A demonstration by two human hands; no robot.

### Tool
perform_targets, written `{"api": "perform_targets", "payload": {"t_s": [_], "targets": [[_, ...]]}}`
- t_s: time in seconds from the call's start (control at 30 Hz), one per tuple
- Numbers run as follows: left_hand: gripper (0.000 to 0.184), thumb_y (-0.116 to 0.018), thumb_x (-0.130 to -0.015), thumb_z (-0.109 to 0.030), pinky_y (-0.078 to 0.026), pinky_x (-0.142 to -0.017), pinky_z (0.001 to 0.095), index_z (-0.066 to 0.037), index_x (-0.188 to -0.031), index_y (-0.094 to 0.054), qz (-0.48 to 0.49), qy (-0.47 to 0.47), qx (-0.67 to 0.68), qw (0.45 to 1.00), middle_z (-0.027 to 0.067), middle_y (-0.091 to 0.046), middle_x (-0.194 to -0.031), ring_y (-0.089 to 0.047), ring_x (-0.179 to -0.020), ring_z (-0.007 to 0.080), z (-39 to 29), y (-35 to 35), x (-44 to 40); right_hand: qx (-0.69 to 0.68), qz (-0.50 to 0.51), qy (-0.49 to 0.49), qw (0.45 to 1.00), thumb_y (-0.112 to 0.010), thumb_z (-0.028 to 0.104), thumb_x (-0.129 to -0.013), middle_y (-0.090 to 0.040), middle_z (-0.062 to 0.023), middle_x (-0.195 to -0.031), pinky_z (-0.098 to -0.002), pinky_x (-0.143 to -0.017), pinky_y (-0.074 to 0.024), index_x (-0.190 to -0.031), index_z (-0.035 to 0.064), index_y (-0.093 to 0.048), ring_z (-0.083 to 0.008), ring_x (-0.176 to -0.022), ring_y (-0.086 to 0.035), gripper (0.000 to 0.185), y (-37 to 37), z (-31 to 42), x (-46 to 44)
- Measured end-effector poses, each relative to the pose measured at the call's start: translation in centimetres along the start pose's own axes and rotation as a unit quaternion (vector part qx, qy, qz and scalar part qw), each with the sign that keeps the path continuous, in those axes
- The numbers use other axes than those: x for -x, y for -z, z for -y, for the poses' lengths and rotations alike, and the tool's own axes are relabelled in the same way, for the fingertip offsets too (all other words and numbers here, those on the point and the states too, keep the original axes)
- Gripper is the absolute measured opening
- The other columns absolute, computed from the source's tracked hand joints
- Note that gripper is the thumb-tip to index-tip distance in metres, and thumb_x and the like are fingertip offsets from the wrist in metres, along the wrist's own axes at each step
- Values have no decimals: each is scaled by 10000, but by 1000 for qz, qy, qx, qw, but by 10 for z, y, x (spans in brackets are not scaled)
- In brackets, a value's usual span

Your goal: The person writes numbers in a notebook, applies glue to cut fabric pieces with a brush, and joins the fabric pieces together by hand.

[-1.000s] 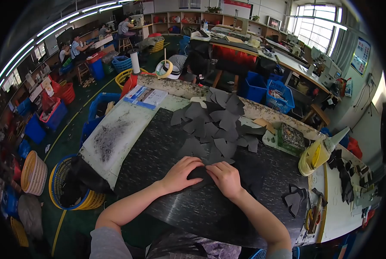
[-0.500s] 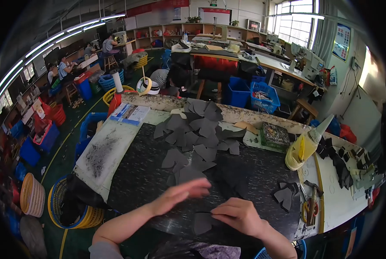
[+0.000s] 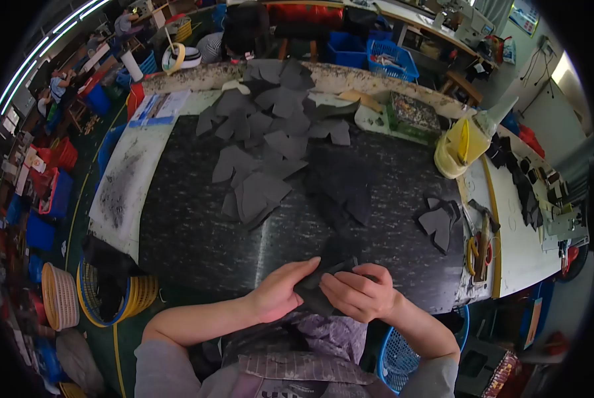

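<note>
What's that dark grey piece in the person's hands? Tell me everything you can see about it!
The dark grey piece looks thin and matte, like fabric or soft sheeting. It's by the near edge of the black speckled work surface, in front of the body. The left hand holds its left side; the right hand grips the other side, where an edge seems raised or folded. Fingers hide its full outline.

1. Light: ceiling tubes (image 3: 74, 16), upper left; bright patch (image 3: 564, 71), upper right.
2. Glare: pale streak on my dark mat (image 3: 197, 232).
3. Dimness: my dark piece (image 3: 315, 300), detail faint.
4. Edges: bowed, corners black.
</note>
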State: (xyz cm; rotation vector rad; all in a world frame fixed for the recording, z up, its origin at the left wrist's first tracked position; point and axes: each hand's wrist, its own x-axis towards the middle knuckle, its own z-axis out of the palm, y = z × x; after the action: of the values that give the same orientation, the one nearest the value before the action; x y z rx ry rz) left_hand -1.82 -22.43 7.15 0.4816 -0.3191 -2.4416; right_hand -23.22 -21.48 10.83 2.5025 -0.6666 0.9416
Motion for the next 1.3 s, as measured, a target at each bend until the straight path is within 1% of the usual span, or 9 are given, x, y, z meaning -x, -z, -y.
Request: {"api": "perform_targets", "payload": {"t_s": [0.13,0.23,0.33,0.53,0.97,1.03,1.13,1.2,1.3], "targets": [[379,-381,-1065,-320,-517,-817,332,-13,-1101,-600,-145,-115,-152,971,63,-642,-920,-629,-849,152,-28,-49,2,-57,-23,10,998,-665,144,-784,-686,32,-1035,-276,-833,-457,-898,149,-666,-108,-914,-622,115,9,11,15],[282,-415,-1039,-234,-424,-645,267,-64,-826,-488,-69,-325,-252,909,58,-534,-733,-449,-618,110,-59,-12,21,-204,16,-34,978,-705,119,-810,-690,-38,-956,-280,-716,-520,-889,106,-587,-134,-801,-661,143,27,29,27],[288,-725,-801,-49,-437,-612,255,-82,-788,-439,-29,-310,-534,786,52,-587,-791,-527,-632,130,-34,-4,48,-406,2,-312,859,-782,-16,-746,-678,-96,-766,-282,-467,-500,-891,44,-550,-188,-574,-652,280,31,57,51],[184,-723,-802,6,-477,-583,273,-36,-875,-559,-81,-289,-661,688,83,-633,-765,-647,-645,191,11,-18,14,-274,-23,-506,818,-796,-5,-761,-639,-68,-697,-259,-468,-476,-1131,15,-524,-125,-543,-622,459,14,47,42],[277,-732,-769,-3,-515,-574,309,-42,-1027,-640,-74,-304,-774,550,75,-640,-786,-660,-653,214,7,-3,-19,-137,76,-402,902,-706,58,-840,-578,-33,-717,-303,-470,-459,-1057,68,-589,-193,-509,-582,247,-18,19,44],[292,-778,-749,-87,-497,-534,311,-64,-1011,-650,-65,-269,-872,405,66,-615,-755,-641,-621,208,4,-6,-18,-76,167,-345,921,-690,63,-837,-563,-42,-751,-321,-520,-481,-1019,72,-593,-212,-567,-603,207,-9,12,41],[277,-796,-732,-193,-477,-516,296,-93,-958,-670,-117,-336,-872,336,41,-618,-829,-610,-616,189,-16,-2,-4,-11,138,-443,886,-714,146,-825,-561,-72,-836,-322,-553,-475,-982,55,-610,-245,-689,-620,210,8,-13,58],[274,-790,-724,-207,-489,-545,287,-91,-952,-693,-23,-442,-853,277,36,-643,-914,-632,-702,208,-3,0,-5,-9,136,-418,898,-720,155,-822,-563,-92,-895,-331,-578,-483,-968,46,-611,-261,-735,-620,213,14,-15,45],[273,-780,-728,-193,-529,-616,267,-87,-970,-712,53,-389,-853,345,51,-674,-1012,-667,-855,229,16,-8,-10,-107,114,-421,894,-778,149,-773,-562,-127,-1020,-344,-622,-490,-1014,20,-584,-293,-810,-604,336,-6,8,29]]}}
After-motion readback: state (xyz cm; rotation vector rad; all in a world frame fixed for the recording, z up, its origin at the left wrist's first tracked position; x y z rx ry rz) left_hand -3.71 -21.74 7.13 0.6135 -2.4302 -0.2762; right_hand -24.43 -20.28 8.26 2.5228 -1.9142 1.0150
